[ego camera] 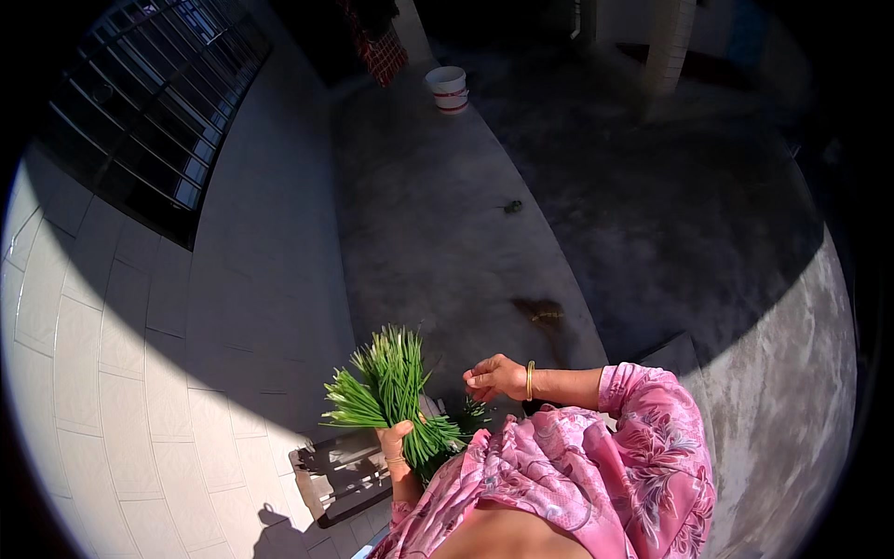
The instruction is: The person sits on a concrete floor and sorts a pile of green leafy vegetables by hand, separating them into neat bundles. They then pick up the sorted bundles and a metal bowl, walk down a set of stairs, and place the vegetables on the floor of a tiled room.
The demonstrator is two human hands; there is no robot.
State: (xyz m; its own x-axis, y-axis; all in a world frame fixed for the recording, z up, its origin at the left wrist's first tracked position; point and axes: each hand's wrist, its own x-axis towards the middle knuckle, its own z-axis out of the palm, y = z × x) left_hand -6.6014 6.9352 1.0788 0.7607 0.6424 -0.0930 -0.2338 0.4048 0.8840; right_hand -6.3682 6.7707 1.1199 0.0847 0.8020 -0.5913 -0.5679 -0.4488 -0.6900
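My left hand is closed around a thick bunch of long green stalks, which look like garlic chives. Their pale cut ends fan out up and to the left, and the rest hangs down towards my pink patterned garment. To the right of the bunch, my right hand is raised with its fingers bent and close together; whether something thin lies between the fingertips cannot be told. Below that hand, dark green leafy stalks show partly beside the garment.
A wooden slatted seat stands by the tiled wall at lower left. A white bucket with red bands is farther along the concrete ledge. A small green scrap and a brown patch lie on it. A barred window is upper left.
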